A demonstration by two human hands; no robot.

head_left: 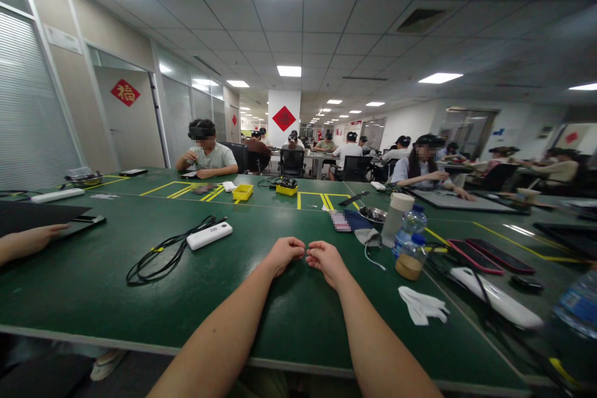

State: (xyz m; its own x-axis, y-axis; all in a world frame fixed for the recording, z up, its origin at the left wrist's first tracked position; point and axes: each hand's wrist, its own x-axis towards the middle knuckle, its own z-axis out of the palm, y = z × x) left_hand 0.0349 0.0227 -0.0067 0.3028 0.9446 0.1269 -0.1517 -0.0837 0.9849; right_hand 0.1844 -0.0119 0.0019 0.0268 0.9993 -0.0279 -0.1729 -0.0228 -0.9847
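My left hand (284,255) and my right hand (326,261) meet almost fingertip to fingertip above the green table (196,311). The fingers of both are curled, with thumb and fingertips pinched together. Whatever they hold, if anything, is too small or hidden to make out. Left of them lies a white device marked 5G (209,236) with a coiled black cable (161,259). A grey pouch-like item (367,236) with a white cable (375,261) is near my right hand. Farther right a white glove (422,306) lies flat.
Bottles, one with brown contents (410,264), stand to the right, beside a frosted tumbler (396,217) and a metal bowl (373,214). Yellow trays (242,193) sit farther back. A white power strip (497,298) lies right. Another person's hand (35,242) reaches in from the left; co-workers sit opposite.
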